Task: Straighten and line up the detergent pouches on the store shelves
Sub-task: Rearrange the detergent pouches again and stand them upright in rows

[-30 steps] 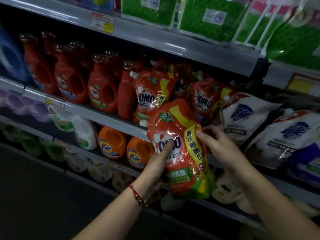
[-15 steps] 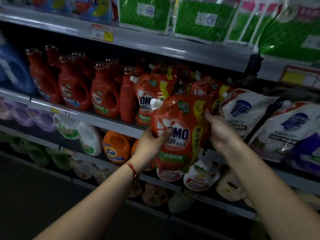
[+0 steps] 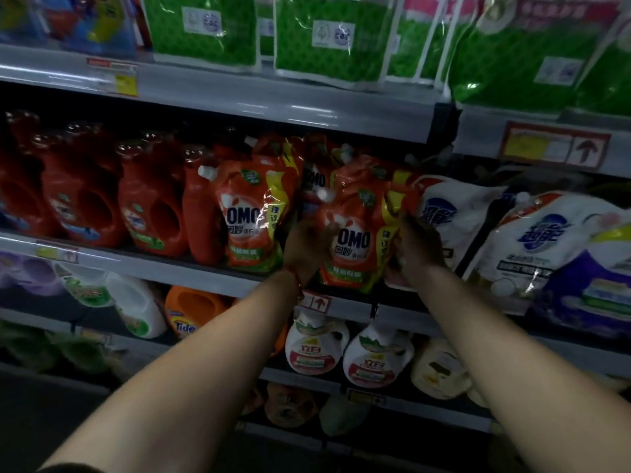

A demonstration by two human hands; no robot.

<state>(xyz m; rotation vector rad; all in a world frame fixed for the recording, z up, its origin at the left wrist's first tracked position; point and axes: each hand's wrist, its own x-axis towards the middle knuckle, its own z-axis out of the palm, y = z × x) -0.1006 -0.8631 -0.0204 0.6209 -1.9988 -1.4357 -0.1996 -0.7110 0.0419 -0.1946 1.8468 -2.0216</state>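
An orange OMO detergent pouch [image 3: 355,230] stands upright on the middle shelf [image 3: 191,271], held between both hands. My left hand [image 3: 305,245] grips its left edge with the thumb on the front. My right hand [image 3: 418,249] grips its right edge. A second OMO pouch [image 3: 254,213] stands just left of it, and more orange pouches show behind. White pouches [image 3: 454,216] with blue logos lean to the right, one large one [image 3: 546,240] further right.
Red detergent bottles [image 3: 146,209] fill the left of the middle shelf. Green packs [image 3: 331,39] stand on the shelf above. Below are orange Tide jugs [image 3: 194,312] and white bottles [image 3: 317,346]. A purple pack [image 3: 594,288] sits at far right.
Both hands lifted the OMO pouch from below the shelf edge, turned it upright and carried it forward onto the middle shelf beside the other OMO pouch.
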